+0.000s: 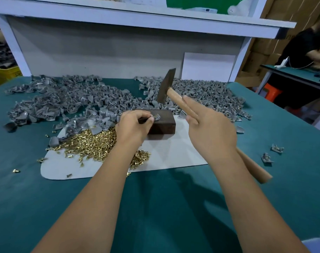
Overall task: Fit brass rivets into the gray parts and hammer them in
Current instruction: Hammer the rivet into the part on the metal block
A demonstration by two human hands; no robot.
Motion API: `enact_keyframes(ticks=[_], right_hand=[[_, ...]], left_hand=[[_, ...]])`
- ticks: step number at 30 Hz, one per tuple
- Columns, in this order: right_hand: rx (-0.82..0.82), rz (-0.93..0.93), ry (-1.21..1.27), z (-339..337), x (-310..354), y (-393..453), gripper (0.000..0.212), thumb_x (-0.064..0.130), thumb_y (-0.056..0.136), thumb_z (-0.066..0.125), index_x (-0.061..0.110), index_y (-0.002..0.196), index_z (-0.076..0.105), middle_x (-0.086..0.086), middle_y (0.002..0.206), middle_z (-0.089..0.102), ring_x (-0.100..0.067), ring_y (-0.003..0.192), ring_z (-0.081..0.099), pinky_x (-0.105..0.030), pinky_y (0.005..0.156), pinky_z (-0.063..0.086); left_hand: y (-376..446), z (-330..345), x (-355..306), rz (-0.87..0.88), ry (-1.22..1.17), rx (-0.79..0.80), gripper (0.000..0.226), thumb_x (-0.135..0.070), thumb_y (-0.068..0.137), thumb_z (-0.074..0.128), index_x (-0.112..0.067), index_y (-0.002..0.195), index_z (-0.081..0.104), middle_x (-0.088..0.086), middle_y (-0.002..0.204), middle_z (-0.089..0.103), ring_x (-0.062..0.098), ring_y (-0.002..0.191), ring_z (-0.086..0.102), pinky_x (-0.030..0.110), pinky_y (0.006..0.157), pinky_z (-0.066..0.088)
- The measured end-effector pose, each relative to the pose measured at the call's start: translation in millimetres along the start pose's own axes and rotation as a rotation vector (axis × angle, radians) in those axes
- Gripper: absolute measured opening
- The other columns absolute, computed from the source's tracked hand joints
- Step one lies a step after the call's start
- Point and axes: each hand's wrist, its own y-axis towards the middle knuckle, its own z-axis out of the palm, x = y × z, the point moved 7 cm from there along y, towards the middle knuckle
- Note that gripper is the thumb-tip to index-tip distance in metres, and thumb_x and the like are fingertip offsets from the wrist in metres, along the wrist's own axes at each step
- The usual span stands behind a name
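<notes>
My left hand [132, 127] pinches a small gray part [156, 117] with a brass rivet in it on top of a dark metal block [163, 124]. My right hand [208, 128] grips the wooden handle of a hammer [166, 86], index and middle fingers stretched along the handle. The hammer's dark head hangs raised above and behind the block. A heap of loose brass rivets [93, 143] lies on a white mat [173, 152] under my left wrist. A wide pile of gray parts [64, 101] covers the back of the table.
More gray parts [210, 94] spread at the back right. Two riveted parts [272, 153] lie apart on the green table [155, 198] at the right. A white shelf unit [119, 42] stands behind. Another person [308, 44] works at a far-right table.
</notes>
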Motion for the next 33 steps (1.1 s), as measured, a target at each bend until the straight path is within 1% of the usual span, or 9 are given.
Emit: enact_keyframes(ticks=[4, 9, 13, 17, 21, 25, 28, 30, 33], right_hand=[[0.146, -0.023, -0.018, 17, 0, -4, 0.047, 0.027, 0.096, 0.049, 0.050, 0.137, 0.041, 0.002, 0.099, 0.068, -0.021, 0.074, 0.050, -0.030, 0.061, 0.037], [0.027, 0.011, 0.111, 11, 0, -3, 0.048, 0.027, 0.095, 0.051, 0.048, 0.137, 0.042, 0.001, 0.092, 0.068, -0.023, 0.068, 0.050, -0.030, 0.057, 0.036], [0.113, -0.058, -0.027, 19, 8, -3, 0.047, 0.027, 0.095, 0.048, 0.047, 0.138, 0.041, 0.000, 0.101, 0.068, -0.028, 0.086, 0.062, -0.031, 0.063, 0.036], [-0.016, -0.009, 0.123, 11, 6, -1, 0.047, 0.027, 0.095, 0.050, 0.045, 0.137, 0.043, 0.000, 0.093, 0.069, -0.022, 0.068, 0.050, -0.031, 0.058, 0.037], [0.123, 0.024, 0.044, 24, 0, -2, 0.046, 0.025, 0.093, 0.050, 0.044, 0.134, 0.047, 0.001, 0.103, 0.068, -0.027, 0.083, 0.059, -0.033, 0.066, 0.042], [0.001, 0.054, 0.142, 16, -4, -5, 0.047, 0.027, 0.094, 0.051, 0.047, 0.136, 0.043, 0.000, 0.094, 0.069, -0.022, 0.070, 0.048, -0.033, 0.062, 0.043], [0.064, 0.038, 0.086, 26, -2, -9, 0.048, 0.027, 0.094, 0.050, 0.046, 0.137, 0.041, -0.003, 0.093, 0.067, -0.023, 0.069, 0.046, -0.033, 0.060, 0.040], [0.120, 0.057, 0.061, 32, -4, -11, 0.047, 0.027, 0.094, 0.048, 0.046, 0.137, 0.041, -0.003, 0.094, 0.067, -0.026, 0.073, 0.052, -0.034, 0.061, 0.042], [0.030, 0.046, 0.046, 25, -2, -11, 0.048, 0.028, 0.096, 0.047, 0.047, 0.139, 0.038, -0.001, 0.081, 0.061, -0.027, 0.066, 0.050, -0.033, 0.057, 0.039]], left_hand=[[0, 0, 0, 0.007, -0.021, 0.008, 0.007, -0.029, 0.089, 0.071, -0.029, 0.093, 0.077, -0.008, 0.108, 0.072, 0.021, 0.118, 0.058, 0.048, 0.102, 0.045], [-2, -1, 0, 0.002, -0.011, 0.000, 0.004, -0.033, 0.088, 0.072, -0.035, 0.088, 0.075, -0.014, 0.108, 0.071, 0.018, 0.121, 0.056, 0.051, 0.105, 0.040], [-4, -1, 0, -0.036, -0.046, 0.002, 0.018, -0.034, 0.087, 0.073, -0.044, 0.073, 0.066, -0.014, 0.110, 0.070, 0.020, 0.116, 0.058, 0.050, 0.104, 0.042], [-4, -2, -1, 0.008, -0.008, -0.033, 0.003, -0.033, 0.087, 0.073, -0.034, 0.087, 0.076, -0.014, 0.108, 0.072, 0.016, 0.114, 0.059, 0.049, 0.102, 0.043], [-4, -2, -1, -0.021, 0.011, 0.001, 0.005, -0.038, 0.089, 0.070, -0.036, 0.090, 0.075, -0.018, 0.112, 0.070, 0.015, 0.117, 0.057, 0.048, 0.104, 0.041], [-4, -1, 0, -0.021, 0.022, 0.003, 0.007, -0.039, 0.089, 0.069, -0.036, 0.087, 0.075, -0.019, 0.112, 0.070, 0.014, 0.116, 0.058, 0.051, 0.103, 0.041], [-3, -2, -2, -0.017, 0.024, -0.006, 0.007, -0.039, 0.089, 0.069, -0.035, 0.087, 0.075, -0.018, 0.111, 0.070, 0.014, 0.115, 0.059, 0.048, 0.105, 0.040], [-4, -3, -2, -0.023, 0.033, -0.009, 0.007, -0.039, 0.089, 0.069, -0.035, 0.088, 0.075, -0.018, 0.111, 0.070, 0.014, 0.114, 0.059, 0.047, 0.104, 0.041], [-4, -3, -2, -0.024, 0.049, -0.010, 0.008, -0.041, 0.089, 0.069, -0.036, 0.088, 0.075, -0.019, 0.111, 0.070, 0.013, 0.114, 0.058, 0.048, 0.105, 0.039]])
